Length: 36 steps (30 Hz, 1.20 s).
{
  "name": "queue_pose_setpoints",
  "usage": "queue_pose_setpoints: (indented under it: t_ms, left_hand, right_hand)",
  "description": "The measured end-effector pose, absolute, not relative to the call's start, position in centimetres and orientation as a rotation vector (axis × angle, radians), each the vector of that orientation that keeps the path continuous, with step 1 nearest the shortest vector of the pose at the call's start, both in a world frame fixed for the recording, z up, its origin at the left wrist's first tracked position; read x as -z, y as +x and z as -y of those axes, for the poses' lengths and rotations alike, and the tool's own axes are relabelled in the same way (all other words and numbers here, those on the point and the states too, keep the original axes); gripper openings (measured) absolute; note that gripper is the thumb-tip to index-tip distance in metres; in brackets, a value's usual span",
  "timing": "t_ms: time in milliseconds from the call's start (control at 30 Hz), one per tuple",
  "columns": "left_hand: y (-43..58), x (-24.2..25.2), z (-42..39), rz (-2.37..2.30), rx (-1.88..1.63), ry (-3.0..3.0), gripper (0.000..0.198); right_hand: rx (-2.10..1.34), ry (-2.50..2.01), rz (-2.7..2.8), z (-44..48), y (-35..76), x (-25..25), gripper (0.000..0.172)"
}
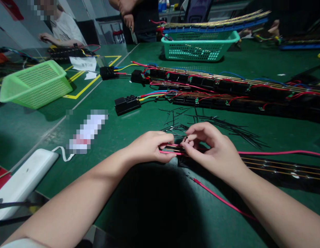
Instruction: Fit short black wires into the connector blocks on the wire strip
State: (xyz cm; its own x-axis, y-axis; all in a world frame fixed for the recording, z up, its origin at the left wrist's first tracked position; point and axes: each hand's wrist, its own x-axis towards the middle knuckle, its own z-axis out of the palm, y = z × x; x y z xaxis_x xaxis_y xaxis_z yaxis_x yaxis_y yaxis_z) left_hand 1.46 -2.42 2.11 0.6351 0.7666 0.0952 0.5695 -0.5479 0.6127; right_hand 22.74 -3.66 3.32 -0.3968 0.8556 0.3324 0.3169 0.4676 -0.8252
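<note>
My left hand (pixel 152 146) is closed, its thumb and fingers pinching the left end of a bundle of red wire and metal rods. That bundle runs into a long black strip (pixel 263 164) with copper-coloured rods along its top. My right hand (pixel 214 146) is beside it, fingers curled, thumb and fingertips pinched on a small black piece that looks like a cable tie (pixel 186 138); its far part is hidden. A red wire (pixel 281 152) stretches right behind the strip. Another red wire (pixel 219 198) with a bare tip lies in front. Loose black cable ties (pixel 242 132) are scattered behind my hands.
More wired black strips (pixel 222 98) lie across the green table, with black connector boxes (pixel 127 104) at their left ends. A green basket (pixel 35 84) and a teal basket (pixel 198 48) stand farther back. At left are a white power strip (pixel 27 179) and people beyond.
</note>
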Motion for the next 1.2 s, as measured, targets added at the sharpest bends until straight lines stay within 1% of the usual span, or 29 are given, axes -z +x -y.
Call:
queue_pose_setpoints:
  t_ms: [67, 167, 300, 400, 467, 567, 867, 1100, 1200]
  left_hand:
    - [1.4, -2.0, 2.4, -1.042, -0.487, 2.319, 0.023]
    - [1.5, -2.0, 2.4, -1.05, -0.495, 2.324, 0.023]
    - [1.5, -2.1, 2.4, -1.039, -0.507, 2.33, 0.023]
    - [1.4, -2.0, 2.4, -1.027, -0.507, 2.333, 0.022]
    - [1.4, -2.0, 2.4, -1.035, -0.511, 2.336, 0.018]
    - [1.4, -1.9, 2.4, -1.049, -0.521, 2.334, 0.016]
    - [1.5, -2.2, 2.6, -1.103, -0.533, 2.207, 0.022]
    - [1.5, -2.1, 2.5, -1.11, -0.499, 2.101, 0.025]
    - [1.6, -2.2, 2.6, -1.104, -0.528, 2.054, 0.023]
  right_hand:
    - [-0.883, -0.988, 1.947, 3.6, 22.8, -3.5, 0.02]
    - [-0.827, -0.983, 2.046, 3.6, 22.9, -4.2, 0.009]
    - [-0.619, -0.909, 2.233, 3.7, 23.1, -5.1, 0.003]
    - [-0.412, -0.763, 2.439, 3.7, 23.2, -5.2, 0.009]
    - [-0.347, -0.677, 2.541, 3.7, 23.2, -4.9, 0.013]
    - [-0.363, -0.656, 2.549, 3.6, 23.2, -4.4, 0.015]
    - [-0.575, -0.669, 2.462, 3.3, 23.1, -3.9, 0.011]
    - [-0.583, -0.675, 2.476, 3.3, 23.2, -3.6, 0.013]
    - [-0.578, -0.663, 2.476, 3.4, 23.2, -3.7, 0.012]
